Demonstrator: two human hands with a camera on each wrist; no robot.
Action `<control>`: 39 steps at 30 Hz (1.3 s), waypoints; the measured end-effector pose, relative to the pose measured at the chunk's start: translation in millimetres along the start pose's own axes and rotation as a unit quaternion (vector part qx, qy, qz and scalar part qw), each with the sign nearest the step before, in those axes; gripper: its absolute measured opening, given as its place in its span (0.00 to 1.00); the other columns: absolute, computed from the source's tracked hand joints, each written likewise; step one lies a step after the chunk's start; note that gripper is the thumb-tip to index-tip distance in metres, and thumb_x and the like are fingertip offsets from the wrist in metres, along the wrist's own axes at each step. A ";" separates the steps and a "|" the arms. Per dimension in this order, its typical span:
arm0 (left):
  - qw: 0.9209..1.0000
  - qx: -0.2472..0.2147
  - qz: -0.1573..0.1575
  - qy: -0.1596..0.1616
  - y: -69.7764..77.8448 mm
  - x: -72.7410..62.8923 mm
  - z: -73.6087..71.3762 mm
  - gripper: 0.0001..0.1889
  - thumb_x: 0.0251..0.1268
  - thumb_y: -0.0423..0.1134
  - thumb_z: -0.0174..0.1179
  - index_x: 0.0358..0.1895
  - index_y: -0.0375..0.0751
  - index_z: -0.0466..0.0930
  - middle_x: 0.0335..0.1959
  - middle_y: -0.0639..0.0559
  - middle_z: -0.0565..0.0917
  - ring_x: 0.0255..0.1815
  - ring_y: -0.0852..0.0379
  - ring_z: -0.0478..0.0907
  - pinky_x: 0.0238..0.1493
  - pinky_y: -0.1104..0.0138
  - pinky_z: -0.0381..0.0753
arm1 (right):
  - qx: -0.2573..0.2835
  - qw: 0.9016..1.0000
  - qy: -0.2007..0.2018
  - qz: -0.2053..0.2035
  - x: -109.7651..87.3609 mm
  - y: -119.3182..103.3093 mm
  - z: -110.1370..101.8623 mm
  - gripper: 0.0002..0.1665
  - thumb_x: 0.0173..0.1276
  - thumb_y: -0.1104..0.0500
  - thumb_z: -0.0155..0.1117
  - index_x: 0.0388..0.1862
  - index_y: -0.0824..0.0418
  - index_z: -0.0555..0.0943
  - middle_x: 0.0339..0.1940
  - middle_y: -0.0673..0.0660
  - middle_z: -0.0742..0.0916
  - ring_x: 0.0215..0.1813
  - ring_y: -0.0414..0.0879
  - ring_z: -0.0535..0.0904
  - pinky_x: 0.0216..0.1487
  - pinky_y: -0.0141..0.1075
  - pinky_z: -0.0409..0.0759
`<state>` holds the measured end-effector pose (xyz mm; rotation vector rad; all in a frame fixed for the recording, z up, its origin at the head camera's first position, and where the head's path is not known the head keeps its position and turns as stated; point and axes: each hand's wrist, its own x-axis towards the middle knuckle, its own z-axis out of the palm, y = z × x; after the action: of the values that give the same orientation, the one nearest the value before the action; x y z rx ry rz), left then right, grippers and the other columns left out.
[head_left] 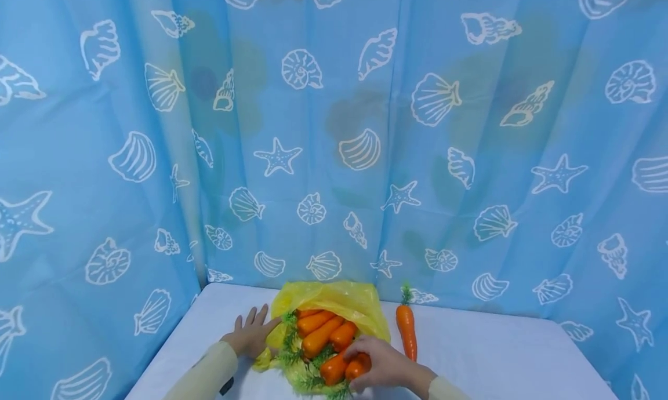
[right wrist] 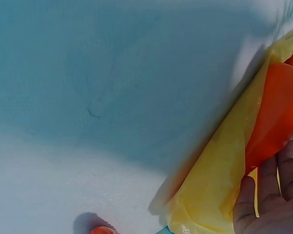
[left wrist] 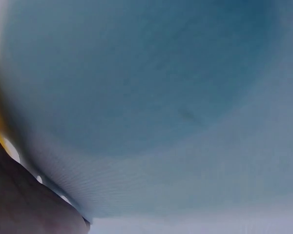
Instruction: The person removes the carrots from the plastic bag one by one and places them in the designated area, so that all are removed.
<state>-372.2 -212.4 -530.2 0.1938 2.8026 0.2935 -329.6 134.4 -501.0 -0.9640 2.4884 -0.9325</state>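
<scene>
Touching the left edge of a crumpled yellow plastic bag [head_left: 367, 314] with the grip of the left hand [head_left: 251, 337], fingers spread. Pinching a smooth, plump orange carrot [head_left: 359, 365] between thumb and fingers with the grip of the right hand [head_left: 385, 363], at the near right of the bag's opening. Showing, farther in, several more orange carrots [head_left: 319, 336] with feathery green tops [head_left: 290, 358]. Lying apart, right of the bag on a white-covered bench [head_left: 480, 353]: a single slender orange carrot [head_left: 406, 326]. Hanging on the far side: a blue, shell-printed curtain [head_left: 318, 116].
</scene>
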 end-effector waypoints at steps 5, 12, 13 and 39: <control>1.000 0.010 0.006 0.014 -3.2 0.4 2.4 0.40 0.59 0.64 0.63 0.74 0.57 0.64 0.81 0.38 0.48 0.80 0.31 0.42 0.74 0.32 0.36 | 0.000 1.000 0.005 0.004 -0.2 -1.2 -0.1 0.21 0.57 0.47 0.77 0.50 0.44 0.84 0.48 0.41 0.83 0.47 0.36 0.75 0.51 0.33 0.77; 1.000 0.013 -0.002 0.009 -6.2 1.6 6.4 0.40 0.60 0.65 0.62 0.75 0.59 0.63 0.81 0.39 0.47 0.80 0.31 0.42 0.74 0.33 0.37 | 0.000 1.000 -0.004 0.009 0.3 -4.7 0.9 0.21 0.57 0.49 0.77 0.50 0.45 0.84 0.48 0.42 0.82 0.47 0.36 0.74 0.52 0.33 0.77; 1.000 0.012 -0.001 0.010 -6.3 1.5 6.0 0.40 0.60 0.64 0.62 0.75 0.59 0.63 0.81 0.39 0.48 0.80 0.31 0.42 0.74 0.32 0.37 | 0.001 1.000 -0.006 0.010 0.5 -5.4 1.0 0.21 0.56 0.49 0.77 0.50 0.46 0.84 0.48 0.42 0.82 0.47 0.36 0.74 0.52 0.33 0.77; 1.000 0.016 0.002 0.017 -2.4 -2.5 5.2 0.41 0.59 0.64 0.63 0.74 0.57 0.63 0.81 0.38 0.48 0.80 0.31 0.42 0.74 0.32 0.37 | -0.044 0.998 -0.018 0.032 -1.9 1.1 -5.5 0.25 0.53 0.52 0.80 0.51 0.43 0.83 0.50 0.42 0.80 0.48 0.36 0.72 0.56 0.38 0.78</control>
<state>-368.5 -214.2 -534.8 0.2048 2.8413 0.2555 -331.5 138.8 -497.6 -0.9137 2.5334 -0.7852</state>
